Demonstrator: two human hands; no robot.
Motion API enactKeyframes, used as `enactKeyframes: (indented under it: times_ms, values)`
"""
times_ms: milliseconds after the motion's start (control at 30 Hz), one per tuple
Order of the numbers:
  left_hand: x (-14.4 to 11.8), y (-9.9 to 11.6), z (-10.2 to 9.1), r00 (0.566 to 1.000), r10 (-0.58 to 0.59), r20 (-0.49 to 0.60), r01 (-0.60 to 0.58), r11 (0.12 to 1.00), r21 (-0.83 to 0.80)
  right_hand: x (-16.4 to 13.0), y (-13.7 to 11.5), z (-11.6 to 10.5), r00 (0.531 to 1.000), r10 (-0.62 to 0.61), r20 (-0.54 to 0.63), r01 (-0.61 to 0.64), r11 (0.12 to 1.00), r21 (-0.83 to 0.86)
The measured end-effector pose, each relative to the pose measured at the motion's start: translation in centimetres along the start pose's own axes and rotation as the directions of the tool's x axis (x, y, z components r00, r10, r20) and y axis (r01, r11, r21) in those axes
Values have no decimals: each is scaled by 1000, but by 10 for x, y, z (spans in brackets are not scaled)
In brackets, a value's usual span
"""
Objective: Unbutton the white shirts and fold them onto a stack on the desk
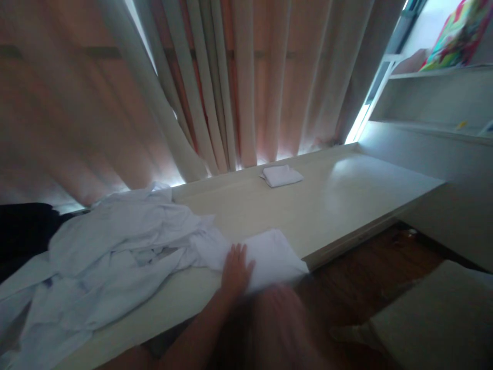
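Observation:
My left hand (235, 272) lies flat, fingers extended, on the left part of a folded white cloth (275, 254) at the front edge of a pale ledge (346, 200). Just below the cloth's front edge, a blurred skin-toned shape (283, 318) looks like my right hand in motion; its fingers cannot be made out. A pile of crumpled white garments (108, 257) spreads over the left of the ledge and touches the folded cloth. Another small folded white cloth (281, 176) sits at the back of the ledge near the curtain.
Long pinkish curtains (231, 92) hang behind the ledge. White shelves (435, 97) with a colourful item stand at the right. Dark wooden floor (365, 277) lies below the ledge, with a pale cushion or mattress (435, 318) at the lower right. Something dark (23, 231) lies at far left.

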State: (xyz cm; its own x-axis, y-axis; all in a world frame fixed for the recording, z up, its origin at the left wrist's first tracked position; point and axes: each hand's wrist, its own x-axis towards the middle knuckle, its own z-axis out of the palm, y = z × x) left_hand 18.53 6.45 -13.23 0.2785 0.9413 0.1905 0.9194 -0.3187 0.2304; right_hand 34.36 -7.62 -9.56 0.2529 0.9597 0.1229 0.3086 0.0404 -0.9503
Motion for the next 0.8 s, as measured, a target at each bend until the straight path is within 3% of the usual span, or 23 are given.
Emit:
enactKeyframes:
  times_ms: [233,467,533,667,733,800]
  values:
    - [23,32,14,999,-18,34,21,997,-72,60,-3,-18,968,228,-107,-184,929,321]
    - [22,50,32,1000,22,14,-19,981,-193,70,7,-20,874,445,-195,-284,793,539]
    - [23,50,34,999,23,45,-11,971,-240,68,11,-17,875,445,-190,-287,794,536]
    - [23,28,23,994,56,94,-19,935,-355,68,25,-8,952,291,-98,-242,907,345]
    - [18,3,15,999,46,16,-37,937,-347,76,33,-9,957,274,-93,-235,924,302]
    - [12,-26,10,998,32,-51,-43,971,-237,93,39,-15,950,289,-115,-246,925,291]
